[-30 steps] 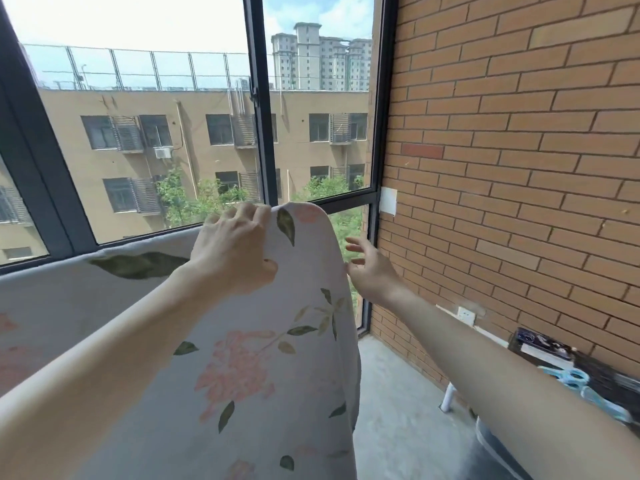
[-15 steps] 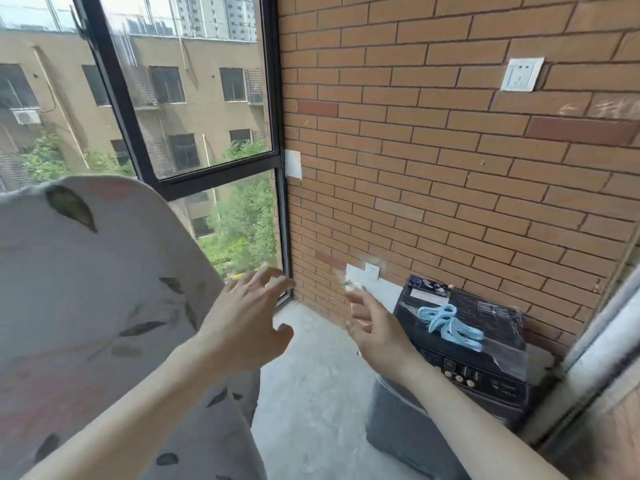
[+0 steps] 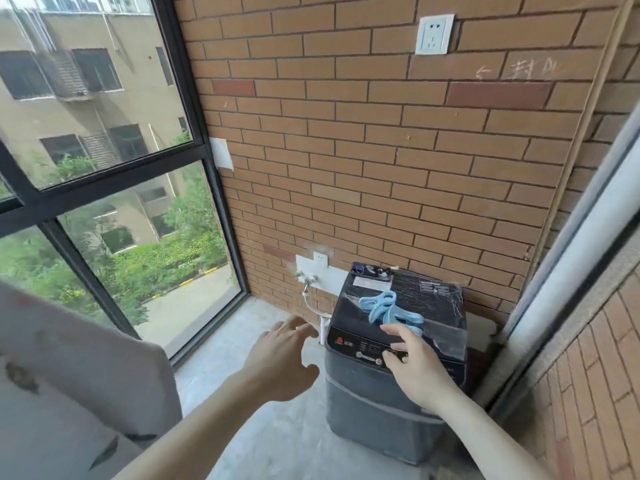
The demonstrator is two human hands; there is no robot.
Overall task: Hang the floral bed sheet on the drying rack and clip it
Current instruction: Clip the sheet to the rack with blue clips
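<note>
The floral bed sheet (image 3: 79,386) hangs at the lower left, white with leaf and pink flower prints; the rack under it is hidden. Light blue clips (image 3: 388,308) lie in a pile on the lid of a dark washing machine (image 3: 440,306) at the lower right. My right hand (image 3: 412,365) reaches over the machine's control panel with fingers spread, its fingertips just short of the clips. My left hand (image 3: 280,358) hovers open over the floor, to the left of the machine, holding nothing.
A brick wall (image 3: 381,150) with a socket (image 3: 434,33) stands behind the machine. A tap and hose (image 3: 310,289) sit low on the wall. Large dark-framed windows (image 3: 104,202) fill the left. A door frame (image 3: 568,254) rises at the right. Bare concrete floor (image 3: 270,445) lies between sheet and machine.
My left hand has let go of the sheet's top edge and both hands have swung right and down toward the washing machine. The view turned right, bringing the clips close to my right hand.
</note>
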